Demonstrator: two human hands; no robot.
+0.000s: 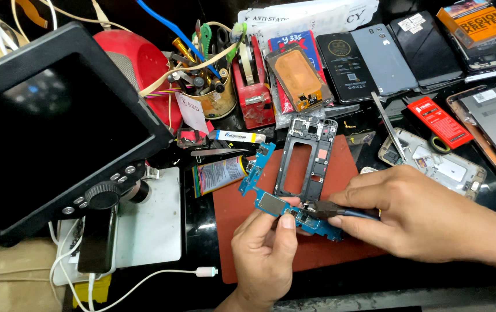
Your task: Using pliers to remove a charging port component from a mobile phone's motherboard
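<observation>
The blue circuit board point(294, 212) is held just above the red mat point(242, 219), pinched between the thumb and fingers of the left hand point(265, 254). The right hand point(421, 216) grips dark tweezers point(332, 210), their tip touching the board. Behind it on the mat lies a black phone frame point(306, 156), a digital microscope point(57, 121) to the left.

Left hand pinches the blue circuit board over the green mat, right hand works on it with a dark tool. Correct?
Not quite: the mat is red-brown, not green, as the head view shows. The rest holds: the left hand pinches the blue circuit board over that mat, and the right hand works on it with a dark tool.
</observation>
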